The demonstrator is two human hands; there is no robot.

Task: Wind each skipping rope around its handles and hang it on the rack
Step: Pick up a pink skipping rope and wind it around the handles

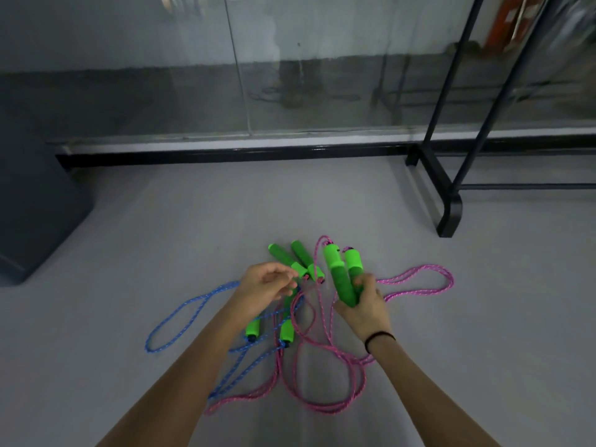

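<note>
Several skipping ropes with green foam handles lie tangled on the grey floor. My right hand (362, 306) grips a pair of green handles (343, 272) upright; their pink rope (416, 280) trails to the right and down. My left hand (266, 285) hovers with loosely curled fingers just left of a second pair of green handles (295, 258) lying on the floor. A blue rope (180, 317) loops to the left, and its green handles (269, 329) lie under my left forearm. The black rack (448, 188) stands at the back right.
A glass wall with a black base rail (225, 156) runs across the back. A dark grey bin (35, 214) stands at the left. More pink rope (322, 404) loops on the floor between my forearms. Grey floor spreads all round.
</note>
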